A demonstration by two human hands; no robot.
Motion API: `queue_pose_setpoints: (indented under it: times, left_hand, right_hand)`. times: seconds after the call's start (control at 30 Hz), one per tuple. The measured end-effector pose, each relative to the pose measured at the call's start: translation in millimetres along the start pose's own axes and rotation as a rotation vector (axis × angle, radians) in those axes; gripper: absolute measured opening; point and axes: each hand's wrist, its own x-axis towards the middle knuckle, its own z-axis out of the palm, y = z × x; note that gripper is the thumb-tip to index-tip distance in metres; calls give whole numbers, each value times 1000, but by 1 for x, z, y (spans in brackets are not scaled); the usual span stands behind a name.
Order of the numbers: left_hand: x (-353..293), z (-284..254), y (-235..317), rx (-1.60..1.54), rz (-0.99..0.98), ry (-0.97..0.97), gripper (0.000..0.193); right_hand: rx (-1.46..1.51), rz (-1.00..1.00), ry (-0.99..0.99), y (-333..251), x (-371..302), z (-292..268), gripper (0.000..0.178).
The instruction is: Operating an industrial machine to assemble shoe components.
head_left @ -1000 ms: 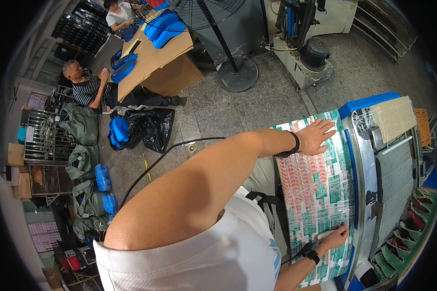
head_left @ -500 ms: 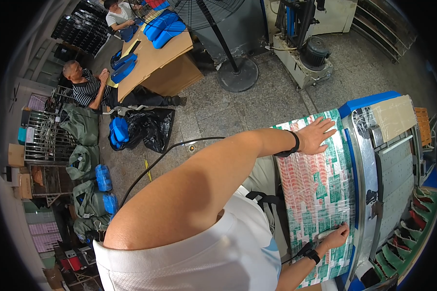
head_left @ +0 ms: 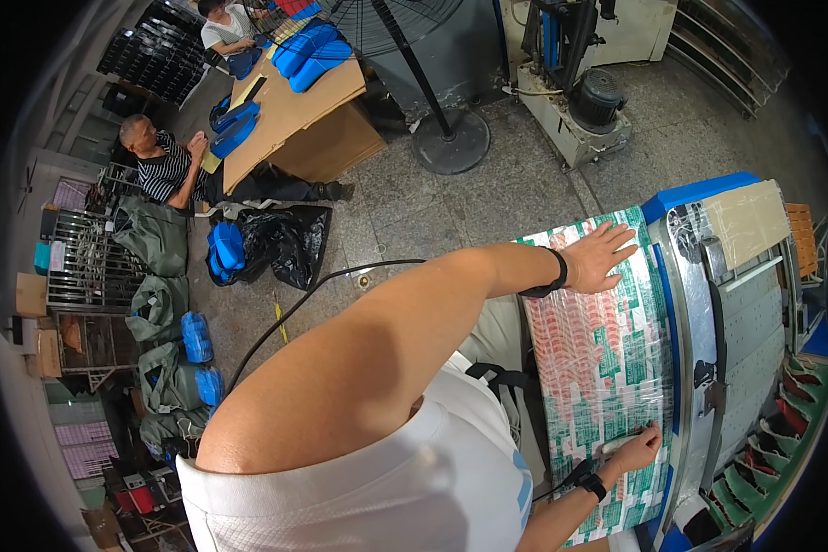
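Note:
In front of me lies a work surface (head_left: 575, 345) wrapped in clear film and patterned tape, printed in red, green and white. My left hand (head_left: 601, 258) rests flat on its far-left part, fingers spread, with a dark band at the wrist. My right hand (head_left: 637, 449) is on the nearer right part of the same surface, close to the machine's edge. Its thumb and fingers are pinched together, and whatever is between them is too small to name. A black watch (head_left: 593, 486) sits on that wrist. A small black object (head_left: 575, 473) lies beside it.
Beyond the surface stands a machine with a metal edge (head_left: 695, 340) and grey panels. A green rack (head_left: 764, 469) holds several red and dark pieces. A standing fan (head_left: 451, 143) and a pump motor (head_left: 598, 99) are on the floor. Two people sit at a cardboard-covered table (head_left: 294, 120).
Both my hands stay in the same places. My body and right forearm have shifted very slightly. The seated person in stripes has moved their hands a little.

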Motion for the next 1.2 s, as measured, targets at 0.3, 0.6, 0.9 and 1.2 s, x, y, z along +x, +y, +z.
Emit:
queue_pose_setpoints:
  times: [0.3, 0.6, 0.9, 1.2]
  left_hand:
    - [0, 1, -1, -6, 3, 5, 77]
    - [0, 1, -1, -1, 9, 24, 77]
    - [0, 1, -1, -10, 12, 29, 77]
    - [0, -1, 0, -9, 9, 18, 77]
  right_hand:
    - [-5, -26, 1, 1, 1, 0, 42]
    - [10, -4, 2, -2, -1, -1, 41]
    - [25, -18, 12, -8, -4, -2, 40]
    - [-5, -19, 10, -2, -1, -2, 41]
